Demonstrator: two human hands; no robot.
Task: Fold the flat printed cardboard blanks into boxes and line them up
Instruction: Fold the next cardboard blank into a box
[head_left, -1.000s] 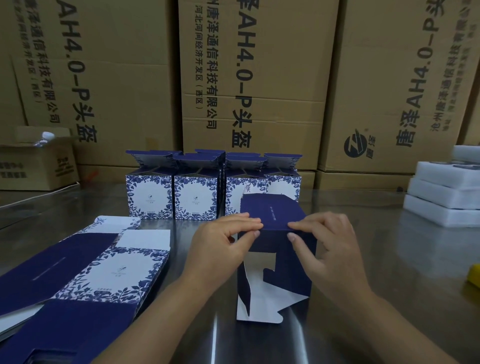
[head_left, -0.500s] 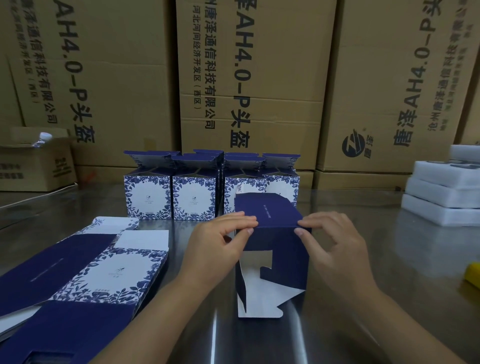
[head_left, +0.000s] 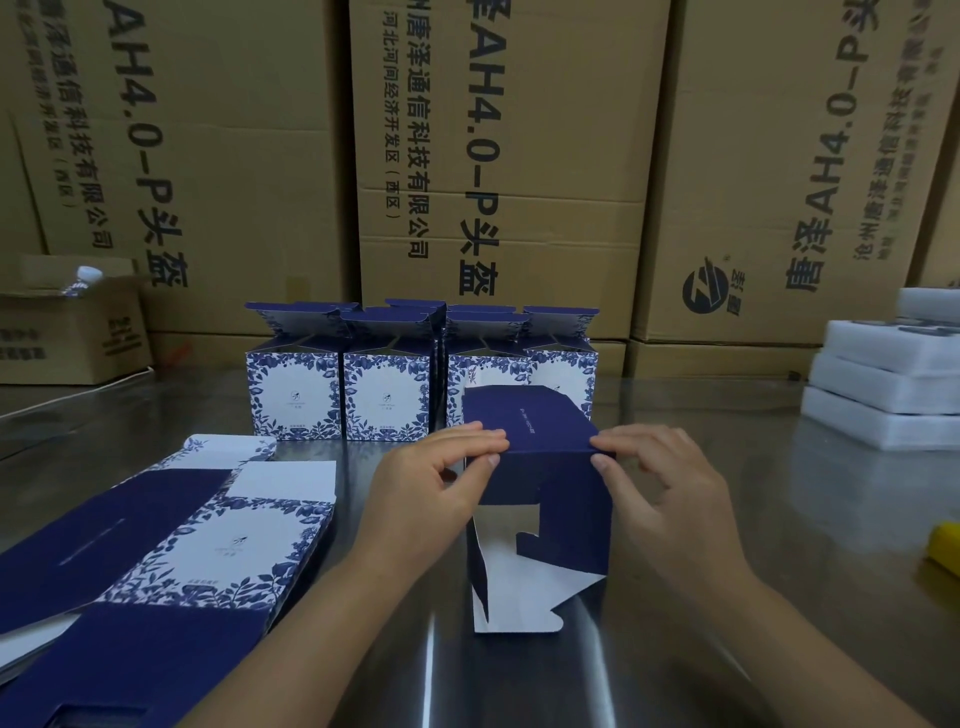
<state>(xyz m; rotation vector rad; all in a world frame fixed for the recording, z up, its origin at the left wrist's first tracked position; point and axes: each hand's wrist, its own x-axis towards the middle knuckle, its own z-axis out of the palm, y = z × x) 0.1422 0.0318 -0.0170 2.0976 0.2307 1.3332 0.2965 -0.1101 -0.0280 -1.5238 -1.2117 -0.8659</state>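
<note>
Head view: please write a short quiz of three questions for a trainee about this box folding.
1. True or false: the finished boxes at the back have closed top flaps.
2. The flat blanks lie where from the half-folded box? A left, B right, C behind.
3. Which hands grip the half-folded box?
Key: 1 false; 2 A; 3 both, left hand and right hand.

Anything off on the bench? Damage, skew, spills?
Nothing stands out. The folded boxes stand upright in an even row, the flat blanks lie stacked, and the half-folded box pinched by the left hand and right hand just has unfinished flaps.
</note>
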